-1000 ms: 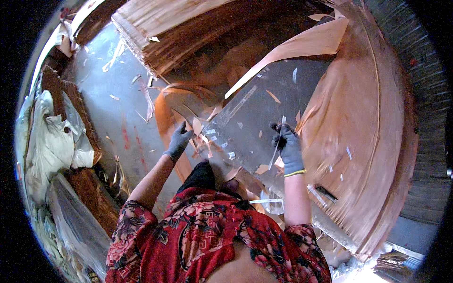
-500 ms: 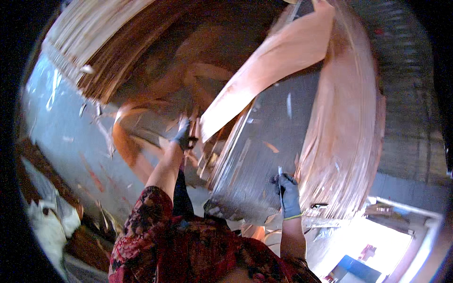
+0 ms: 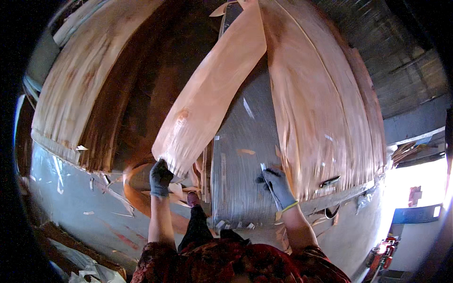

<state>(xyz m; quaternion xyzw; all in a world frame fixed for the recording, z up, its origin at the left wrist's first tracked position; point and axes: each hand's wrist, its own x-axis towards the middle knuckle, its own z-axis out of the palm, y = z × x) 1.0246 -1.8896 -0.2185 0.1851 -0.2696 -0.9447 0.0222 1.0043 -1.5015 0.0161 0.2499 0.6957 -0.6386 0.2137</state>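
Observation:
A long strip of thin pinkish wood veneer (image 3: pixel 214 89) slants down from the far centre. Its near end is pinched in my left hand (image 3: pixel 161 178), which wears a dark grey glove. My right hand (image 3: pixel 277 185), gloved in grey with a yellow-green cuff edge, is closed round a thin pale stick-like tool (image 3: pixel 264 168) that points away from me. That hand hovers over a dark, smooth tabletop (image 3: pixel 240 151). Just right of it lies a stack of veneer sheets (image 3: pixel 316 104) with ragged near ends. A small dark-handled object (image 3: pixel 330 181) rests on the stack's near edge.
Another veneer stack (image 3: pixel 78 89) stands at the left. Curled scrap (image 3: pixel 134 193) and loose slivers litter the grey floor (image 3: pixel 108 217) around my shoe (image 3: pixel 192 199). Small offcuts lie on the tabletop. A bright opening (image 3: pixel 422 177) and a red machine (image 3: pixel 383 252) are at the lower right.
The view has swung, shifting the stacks leftward in the picture. My left hand now shows clearly on the strip's end, blurred before. The right hand keeps its pale tool near the right stack.

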